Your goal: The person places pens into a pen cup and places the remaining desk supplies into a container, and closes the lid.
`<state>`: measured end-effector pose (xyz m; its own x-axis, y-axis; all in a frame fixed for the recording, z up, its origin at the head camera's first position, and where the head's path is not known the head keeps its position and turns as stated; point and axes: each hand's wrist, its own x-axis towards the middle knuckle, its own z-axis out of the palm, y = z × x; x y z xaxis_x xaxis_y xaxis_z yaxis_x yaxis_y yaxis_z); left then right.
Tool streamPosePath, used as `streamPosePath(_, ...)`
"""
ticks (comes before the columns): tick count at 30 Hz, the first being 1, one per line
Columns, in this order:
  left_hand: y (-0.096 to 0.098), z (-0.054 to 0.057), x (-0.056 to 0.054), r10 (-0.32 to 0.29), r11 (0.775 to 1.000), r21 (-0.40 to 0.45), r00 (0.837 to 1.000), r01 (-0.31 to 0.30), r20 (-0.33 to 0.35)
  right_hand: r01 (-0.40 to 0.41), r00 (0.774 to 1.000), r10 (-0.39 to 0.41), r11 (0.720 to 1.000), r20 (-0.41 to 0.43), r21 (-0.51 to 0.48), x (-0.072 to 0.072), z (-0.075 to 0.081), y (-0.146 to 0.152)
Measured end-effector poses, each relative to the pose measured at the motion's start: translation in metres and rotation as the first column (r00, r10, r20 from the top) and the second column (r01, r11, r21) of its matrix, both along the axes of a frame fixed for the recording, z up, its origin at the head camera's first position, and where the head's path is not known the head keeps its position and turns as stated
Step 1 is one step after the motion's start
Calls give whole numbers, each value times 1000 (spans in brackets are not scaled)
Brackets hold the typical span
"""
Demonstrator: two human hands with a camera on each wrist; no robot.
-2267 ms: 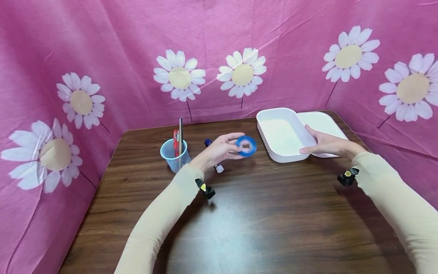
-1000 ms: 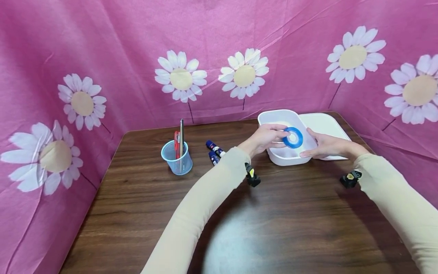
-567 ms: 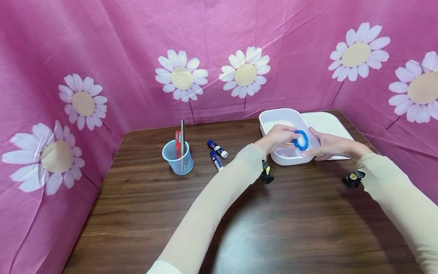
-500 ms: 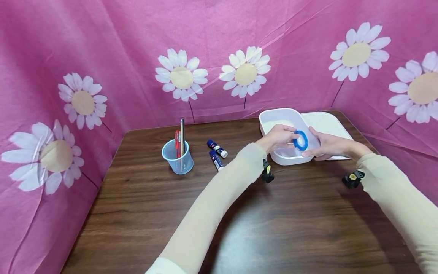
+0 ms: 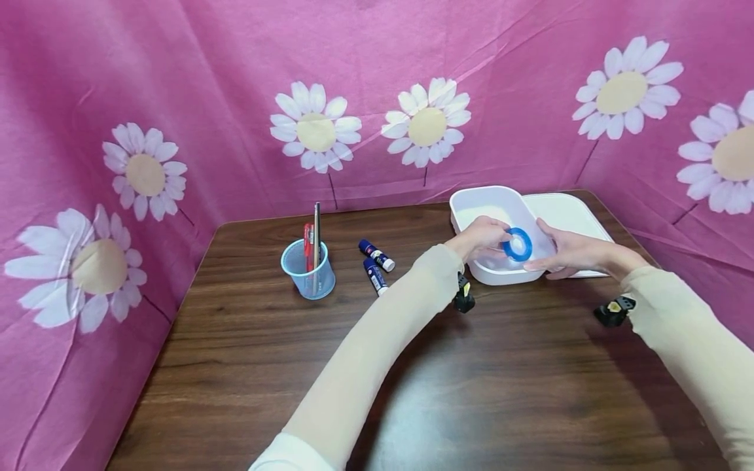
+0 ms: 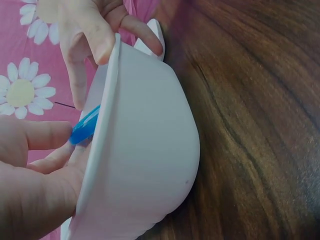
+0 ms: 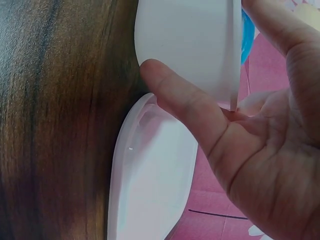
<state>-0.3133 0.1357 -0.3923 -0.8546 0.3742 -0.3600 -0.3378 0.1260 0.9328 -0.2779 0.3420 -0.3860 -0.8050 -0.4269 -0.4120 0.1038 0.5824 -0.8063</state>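
A roll of blue tape (image 5: 518, 244) is pinched by my left hand (image 5: 482, 235), low within the open white plastic container (image 5: 485, 197). In the left wrist view, the container's wall hides part of the tape (image 6: 86, 126). My right hand (image 5: 580, 251) grips the container at its right side. A finger lies along the outer wall in the right wrist view, and other fingers reach over the rim, where a blue edge of the tape (image 7: 247, 36) shows. The white lid (image 5: 567, 217) lies flat on the table just right of the container, partly behind my right hand.
A light blue pen cup (image 5: 308, 281) with pens stands left on the wooden table (image 5: 235, 340). Two blue glue sticks (image 5: 377, 255) lie between cup and container, one partly behind my left sleeve. A pink flowered cloth (image 5: 365, 39) hangs behind.
My left hand has carried the tape rightward from beside the container to down inside it. My right hand has stayed on the container. The glue sticks have come into fuller view.
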Motion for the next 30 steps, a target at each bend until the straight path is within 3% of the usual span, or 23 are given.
streamPosePath(8, 7, -4, -1, -5, 999, -46, 1000, 6, 17, 3, 999, 0, 998, -42, 59, 1, -3, 2)
streamPosePath(14, 7, -6, -3, -50, 992, -119, 999, 50, 5, 2, 998, 2, 997, -62, 73, 3, -1, -2)
streamPosePath(30, 4, 2, 5, -86, 966, -247, 995, 71, -48, 1, 999, 1, 999, -44, 41, 5, 0, -2)
